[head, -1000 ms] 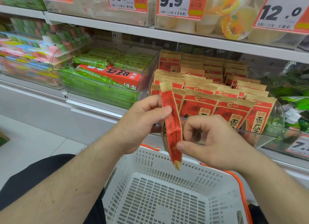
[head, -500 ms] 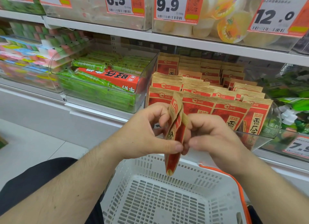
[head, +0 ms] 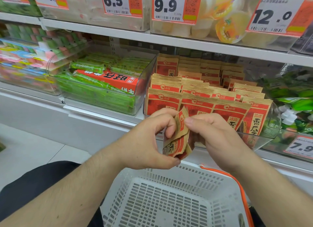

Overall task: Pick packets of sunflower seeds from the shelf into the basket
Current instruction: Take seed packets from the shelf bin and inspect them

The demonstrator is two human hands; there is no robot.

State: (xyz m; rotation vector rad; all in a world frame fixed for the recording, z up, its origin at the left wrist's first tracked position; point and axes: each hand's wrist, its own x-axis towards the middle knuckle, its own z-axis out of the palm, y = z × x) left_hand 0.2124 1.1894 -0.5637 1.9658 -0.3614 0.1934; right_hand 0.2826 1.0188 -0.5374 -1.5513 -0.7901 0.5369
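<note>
Above the white basket, left hand and right hand each with a closed grip on one crumpled seed packet

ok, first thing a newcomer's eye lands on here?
Both hands at centre, left hand and right hand, gripping one crumpled seed packet above the white basket. Behind them a clear bin holds rows of red-and-tan packets; big price tags hang on the shelf above.

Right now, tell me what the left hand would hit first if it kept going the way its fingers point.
The left hand points rightward and already grips the crumpled seed packet, so that comes first. Just behind it is the right hand, holding the same packet; depth is hard to judge.
</note>
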